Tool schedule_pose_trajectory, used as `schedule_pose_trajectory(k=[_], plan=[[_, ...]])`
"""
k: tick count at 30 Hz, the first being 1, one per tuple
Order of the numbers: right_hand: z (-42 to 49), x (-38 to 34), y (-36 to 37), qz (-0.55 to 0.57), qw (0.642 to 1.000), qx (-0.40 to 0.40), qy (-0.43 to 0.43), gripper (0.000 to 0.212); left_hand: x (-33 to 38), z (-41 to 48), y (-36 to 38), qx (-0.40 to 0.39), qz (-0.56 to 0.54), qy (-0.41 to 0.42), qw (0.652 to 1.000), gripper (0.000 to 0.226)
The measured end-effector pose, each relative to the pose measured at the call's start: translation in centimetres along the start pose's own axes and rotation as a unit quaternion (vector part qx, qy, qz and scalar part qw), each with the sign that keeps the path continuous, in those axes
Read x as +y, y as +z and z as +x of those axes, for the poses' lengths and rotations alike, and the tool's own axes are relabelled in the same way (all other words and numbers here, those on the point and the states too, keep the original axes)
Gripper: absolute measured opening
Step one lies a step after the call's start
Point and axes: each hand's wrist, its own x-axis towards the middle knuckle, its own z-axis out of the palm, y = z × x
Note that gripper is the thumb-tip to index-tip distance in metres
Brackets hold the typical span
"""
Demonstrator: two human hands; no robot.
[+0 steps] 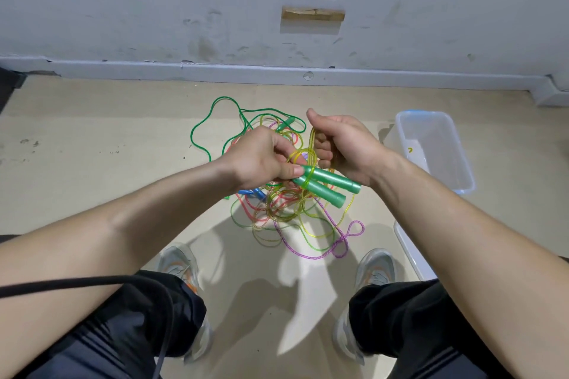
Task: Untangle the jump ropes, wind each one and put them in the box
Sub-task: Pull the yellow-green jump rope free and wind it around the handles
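A tangle of coloured jump ropes (277, 209) lies on the floor between my feet: green, yellow, pink and purple cords, with blue handles (251, 193) at its left. My left hand (261, 157) pinches the tips of two green handles (326, 186), which point down to the right. My right hand (341, 144) is curled round loops of yellow cord (313, 144) just above those handles. Another green handle (287, 124) lies at the far side of the pile. The clear plastic box (462, 175) stands on the floor to the right.
A grey wall with a skirting board (277, 71) runs behind the pile. The box's lid (412, 255) lies beside my right shoe (377, 268). A black cable (92, 281) crosses my left knee.
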Motion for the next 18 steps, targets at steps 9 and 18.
schedule_pose_trajectory(k=[9,18], plan=[[-0.1,-0.3,-2.2,-0.011,0.999,-0.025,-0.042,0.031,2.1,-1.0,-2.5,-0.040,-0.267,0.010,0.963,0.015],[-1.3,4.1,3.0,-0.149,0.986,0.044,-0.059,0.036,0.5,0.4,-1.9,0.186,-0.314,0.003,0.931,0.013]])
